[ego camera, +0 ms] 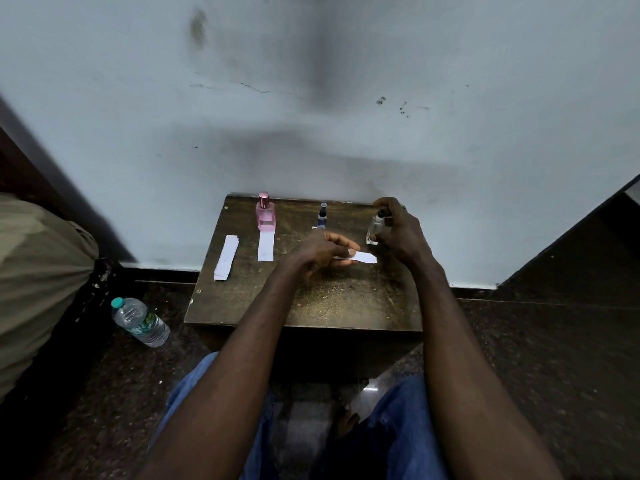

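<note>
1. Centrally in the frame, both bare forearms reach up from the bottom edge over a small dark brown wooden table that stands against a pale blue-grey wall.
2. The left hand hovers over the middle of the table, its back turned up, thumb and fingers pinching one end of a narrow white paper strip. The strip's free end points toward the right of the frame.
3. The right hand, right of centre, is curled round a small clear glass spray bottle, with one finger arched over its dark spray top. The bottle stands upright, just above and right of the strip's free end. Whether its base touches the table I cannot tell.
4. How much liquid the clear bottle holds cannot be made out.
5. Near the table's far edge, left of centre, a pink square glass perfume bottle with a rose metallic cap stands upright, with a second white strip lying flat right in front of it.
6. Between the pink bottle and the right hand stands a small dark blue bottle, partly hidden by the left hand.
7. A stack of white paper strips lies near the table's left edge.
8. At the lower left, a clear plastic water bottle with a teal cap lies on the dark speckled floor.
</note>
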